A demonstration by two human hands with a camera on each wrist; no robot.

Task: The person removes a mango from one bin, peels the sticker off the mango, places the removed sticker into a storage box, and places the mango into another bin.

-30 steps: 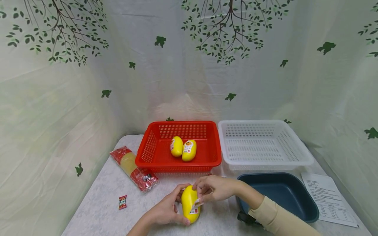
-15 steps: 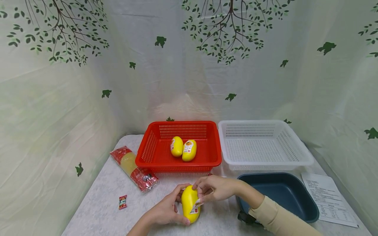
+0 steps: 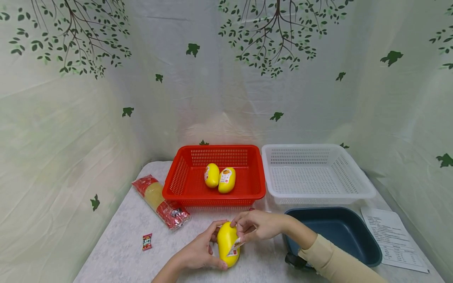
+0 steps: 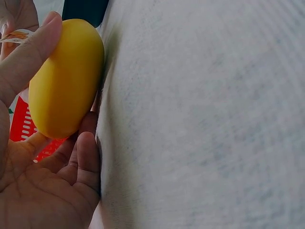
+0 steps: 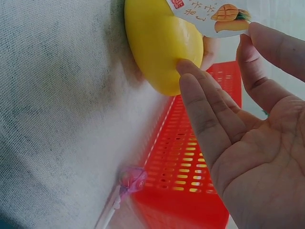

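Note:
A smooth yellow mango-shaped object (image 3: 225, 237) stands between both hands on the table. My left hand (image 3: 201, 250) holds it from the left, thumb near its lower end and fingers around the far side. On its right face is a printed label (image 5: 205, 16) with a mango picture, one edge lifted off the surface. My right hand (image 3: 260, 226) pinches that lifted edge between thumb and index finger, while other fingertips touch the yellow surface in the right wrist view. In the left wrist view the mango-shaped object (image 4: 66, 81) shows a bare side.
Behind, a red basket (image 3: 214, 201) holds two similar labelled yellow objects (image 3: 227, 181). Beside it are a white basket (image 3: 320, 195), a dark blue pan (image 3: 332, 232) and a printed sheet (image 3: 396, 243). Left lie a red-and-clear package (image 3: 161, 202) and a small red packet (image 3: 146, 241). A wrapped lollipop (image 5: 131, 180) lies near the red basket.

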